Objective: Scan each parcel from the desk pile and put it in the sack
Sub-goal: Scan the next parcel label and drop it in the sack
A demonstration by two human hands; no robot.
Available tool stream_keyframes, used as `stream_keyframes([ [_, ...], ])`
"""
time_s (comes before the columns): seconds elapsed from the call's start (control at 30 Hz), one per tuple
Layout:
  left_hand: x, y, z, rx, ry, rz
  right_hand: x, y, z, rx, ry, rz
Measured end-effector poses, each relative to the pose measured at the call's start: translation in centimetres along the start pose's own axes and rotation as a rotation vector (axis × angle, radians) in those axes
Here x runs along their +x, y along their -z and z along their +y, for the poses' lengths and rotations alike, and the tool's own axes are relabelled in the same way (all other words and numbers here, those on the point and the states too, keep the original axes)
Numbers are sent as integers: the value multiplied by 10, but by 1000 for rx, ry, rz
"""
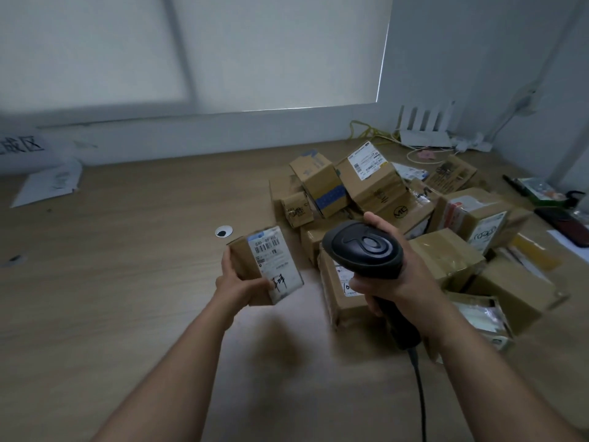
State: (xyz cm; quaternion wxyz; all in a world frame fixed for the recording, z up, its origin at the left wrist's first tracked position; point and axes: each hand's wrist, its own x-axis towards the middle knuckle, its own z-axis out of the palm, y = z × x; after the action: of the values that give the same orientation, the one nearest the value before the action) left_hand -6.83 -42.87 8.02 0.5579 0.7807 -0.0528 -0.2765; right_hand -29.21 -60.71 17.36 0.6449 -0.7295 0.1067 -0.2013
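My left hand (237,287) grips a small cardboard parcel (266,266) above the desk, its white barcode label facing up. My right hand (395,272) holds a black handheld barcode scanner (365,248) by its handle, the scanner head level with the parcel and just to its right. The scanner's black cable (420,390) hangs toward the bottom edge. A pile of several cardboard parcels (376,189) lies on the wooden desk (127,250) behind and to the right of the scanner. No sack is in view.
A white router (425,132) with antennas, yellow and white cables (366,132) stand at the back right by the wall. White papers (47,186) lie at the desk's far left. A round cable hole (223,231) sits mid-desk. Dark items (561,218) line the right edge.
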Motion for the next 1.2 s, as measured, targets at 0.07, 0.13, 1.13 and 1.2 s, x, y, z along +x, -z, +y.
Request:
stream_keyframes([
  [0.07,-7,3,6,-49,-78,0,1,-1,-1,28,8,-14],
  [0.13,-8,7,10,-62,-146,22,0,-2,-4,110,-15,-34],
  [1.13,-10,8,25,49,-277,172,-27,11,-30,244,-37,-147],
  [1.2,-11,6,23,56,-284,189,-28,13,-30,252,-45,-152],
])
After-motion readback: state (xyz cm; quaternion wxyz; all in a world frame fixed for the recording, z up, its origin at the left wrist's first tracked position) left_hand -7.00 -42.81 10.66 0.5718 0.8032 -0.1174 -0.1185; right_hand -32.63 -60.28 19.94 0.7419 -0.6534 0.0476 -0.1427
